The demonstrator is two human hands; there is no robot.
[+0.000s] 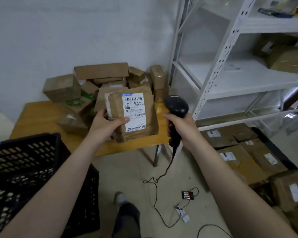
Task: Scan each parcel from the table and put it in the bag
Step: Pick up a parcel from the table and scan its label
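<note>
Holding up a flat parcel wrapped in brown paper [150, 107] in our left hand [107, 125], we have its white printed shipping label [134, 111] turned toward us. Our thumb lies across the lower left corner of that label and the other fingers curl round behind the parcel's left edge, so the grip is a firm pinch. The parcel sits slightly tilted over the near part of the yellow wooden table [33, 121]. It is in front of the heap of brown cardboard boxes and wrapped packets [101, 72] piled at the table's back against the white wall.

Our right hand [181, 126] is wrapped round the handle of a black handheld barcode scanner [176, 104], all fingers closed on it. The scanner's head is just to the right of the parcel, close beside it and not touching. Its thin black cable [155, 194] drops from the handle and trails in loops over the pale floor. The cable runs near a small black battery holder with red lights [187, 194] and a white power strip [182, 213].

At our lower left stands a black perforated plastic crate [24, 169], next to the table. On our right rises a white metal shelving rack [213, 79] with a few brown boxes on its shelves. More labelled brown cardboard parcels [248, 152] lie low beneath it. Our foot in a grey shoe [120, 197] shows between our forearms.
</note>
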